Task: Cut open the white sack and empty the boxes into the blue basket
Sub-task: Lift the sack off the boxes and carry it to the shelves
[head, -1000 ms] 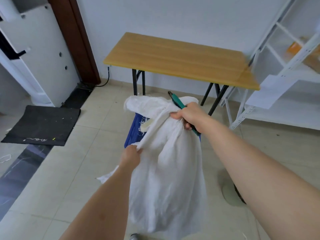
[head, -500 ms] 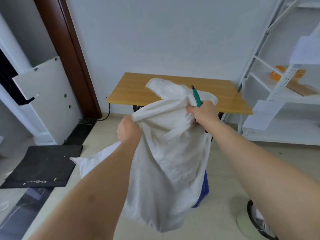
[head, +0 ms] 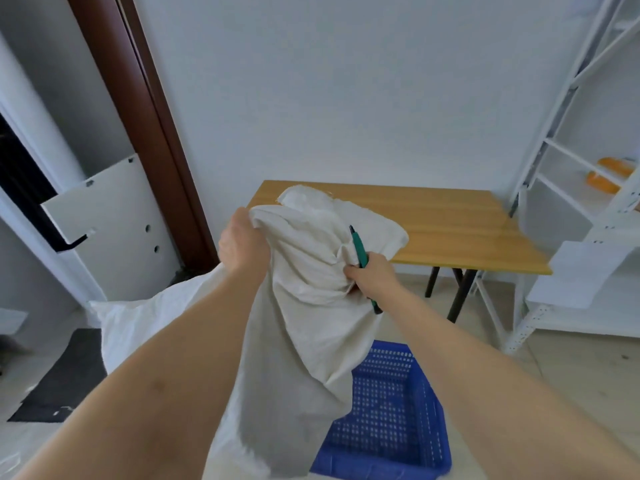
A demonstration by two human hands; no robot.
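The white sack (head: 304, 323) hangs limp in the air in front of me, lifted high over the blue basket (head: 391, 420). My left hand (head: 240, 245) grips its upper left edge. My right hand (head: 372, 277) clutches a bunched fold on the right side together with a green-handled cutter (head: 360, 251) that points upward. The sack's lower end drapes over the basket's left part and hides most of its inside. No boxes show.
A wooden folding table (head: 450, 223) stands against the wall behind the sack. White metal shelving (head: 571, 237) fills the right side. A brown door frame (head: 145, 133), a white panel (head: 104, 220) and a black floor mat (head: 62, 375) are on the left.
Both hands have raised the sack higher over the second. The left hand moved up and right, and the blue basket now shows below the sack.
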